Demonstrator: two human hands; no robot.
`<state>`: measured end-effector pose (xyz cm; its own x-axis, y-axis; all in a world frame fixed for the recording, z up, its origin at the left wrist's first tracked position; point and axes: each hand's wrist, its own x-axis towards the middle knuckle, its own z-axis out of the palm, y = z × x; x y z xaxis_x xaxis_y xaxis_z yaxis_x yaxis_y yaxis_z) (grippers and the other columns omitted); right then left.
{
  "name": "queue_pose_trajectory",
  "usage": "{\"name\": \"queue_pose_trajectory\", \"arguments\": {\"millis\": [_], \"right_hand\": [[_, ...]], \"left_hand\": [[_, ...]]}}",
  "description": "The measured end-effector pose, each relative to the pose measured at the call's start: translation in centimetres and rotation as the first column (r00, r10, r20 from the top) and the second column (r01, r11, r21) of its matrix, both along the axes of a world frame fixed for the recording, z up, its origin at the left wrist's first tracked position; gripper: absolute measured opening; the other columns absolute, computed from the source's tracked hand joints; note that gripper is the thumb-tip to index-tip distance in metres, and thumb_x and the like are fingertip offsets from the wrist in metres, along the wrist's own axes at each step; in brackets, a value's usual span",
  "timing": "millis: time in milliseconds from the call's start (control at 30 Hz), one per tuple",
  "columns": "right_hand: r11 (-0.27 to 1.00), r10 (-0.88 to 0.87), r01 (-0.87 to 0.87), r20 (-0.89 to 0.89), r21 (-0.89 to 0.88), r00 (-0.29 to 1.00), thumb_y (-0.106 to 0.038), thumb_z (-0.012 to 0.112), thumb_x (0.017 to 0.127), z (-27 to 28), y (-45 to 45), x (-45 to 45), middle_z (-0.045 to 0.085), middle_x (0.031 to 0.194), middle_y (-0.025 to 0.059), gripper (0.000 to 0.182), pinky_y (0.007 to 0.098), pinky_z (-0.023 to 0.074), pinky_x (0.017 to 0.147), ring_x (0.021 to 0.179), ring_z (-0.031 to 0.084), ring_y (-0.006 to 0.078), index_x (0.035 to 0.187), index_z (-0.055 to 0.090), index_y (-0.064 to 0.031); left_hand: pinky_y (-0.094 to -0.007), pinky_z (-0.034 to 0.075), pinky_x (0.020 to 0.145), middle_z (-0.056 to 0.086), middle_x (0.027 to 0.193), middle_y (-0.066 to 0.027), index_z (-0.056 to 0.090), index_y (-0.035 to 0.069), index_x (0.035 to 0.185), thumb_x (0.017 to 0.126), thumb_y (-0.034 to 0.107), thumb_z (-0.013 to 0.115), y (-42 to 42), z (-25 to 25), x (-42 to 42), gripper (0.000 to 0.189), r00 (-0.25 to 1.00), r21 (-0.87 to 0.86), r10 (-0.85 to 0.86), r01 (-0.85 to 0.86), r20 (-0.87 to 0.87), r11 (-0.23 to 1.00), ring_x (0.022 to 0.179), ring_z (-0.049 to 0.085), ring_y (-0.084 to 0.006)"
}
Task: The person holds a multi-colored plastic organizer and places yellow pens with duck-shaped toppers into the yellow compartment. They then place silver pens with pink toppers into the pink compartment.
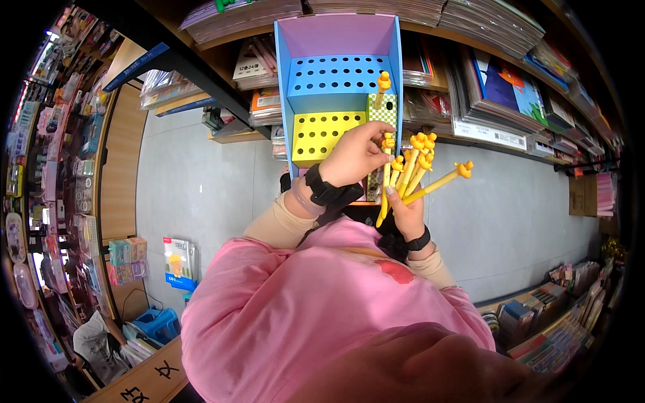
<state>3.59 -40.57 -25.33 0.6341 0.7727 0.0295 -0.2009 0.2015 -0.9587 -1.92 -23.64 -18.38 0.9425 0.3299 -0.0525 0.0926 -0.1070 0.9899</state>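
My right hand (407,215) grips a fanned bunch of yellow pens (412,174) with duck-shaped toppers, its thumb across the barrels. One pen in the bunch leans far out to the right. At the upper left of the bunch, my left hand (354,153) has its thumb and fingertips on one duck-topped pen (387,163), just below its topper. Beyond the hands is a cardboard pen display (332,35) with blue and yellow tiers of round holes. Another duck pen (383,85) stands in its green-checkered section (375,117). My left forearm and hand hide part of the display's lower front.
Shelves with stacked, plastic-wrapped paper goods (489,90) flank the display. Grey tiled floor (201,166) shows on both sides. A packaged book (179,262) and a blue plastic stool (156,322) are at lower left, near another person's arm (115,330). Low stationery shelves (544,312) stand at lower right.
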Motion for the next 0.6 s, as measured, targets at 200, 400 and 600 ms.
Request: {"name": "queue_pose_trajectory", "arguments": {"millis": [200,400,600], "right_hand": [[0.998,0.005,0.002,-0.113,0.056,0.994,-0.009,0.050,0.091,0.0,0.1,0.0,0.056,0.082,0.0071,0.020,0.0265,0.0480,0.062,0.067,0.056,0.0141,0.108,0.041,-0.0016],[0.998,0.039,-0.035,-0.069,0.052,0.997,-0.014,0.050,0.092,0.1,0.3,0.2,0.056,0.082,0.0077,0.021,0.0257,0.0478,0.060,0.066,0.055,0.0136,0.107,0.041,-0.0030],[0.999,0.021,-0.017,-0.079,0.047,0.997,-0.012,0.049,0.091,-0.2,0.2,0.1,0.056,0.083,0.0082,0.021,0.0265,0.0482,0.060,0.066,0.056,0.0142,0.108,0.041,-0.0024]], "left_hand": [[-0.0251,0.046,0.083,0.051,0.113,-0.0084,0.045,0.000,0.120,0.080,-0.007,0.058,0.8,3.8,-0.4,0.043,0.961,-0.126,0.095,-0.063,0.261,0.990,0.096,0.056,-0.0126],[-0.0266,0.048,0.082,0.053,0.109,-0.0085,0.050,0.000,0.117,0.079,-0.009,0.056,2.2,9.1,0.9,0.039,0.804,0.328,0.040,-0.287,0.593,0.900,0.094,0.057,-0.0154],[-0.0274,0.050,0.076,0.061,0.096,-0.0089,0.060,0.006,0.107,0.075,-0.006,0.057,2.7,9.9,3.5,0.034,0.760,0.568,-0.038,-0.450,0.649,0.689,0.085,0.061,-0.0192]]}}
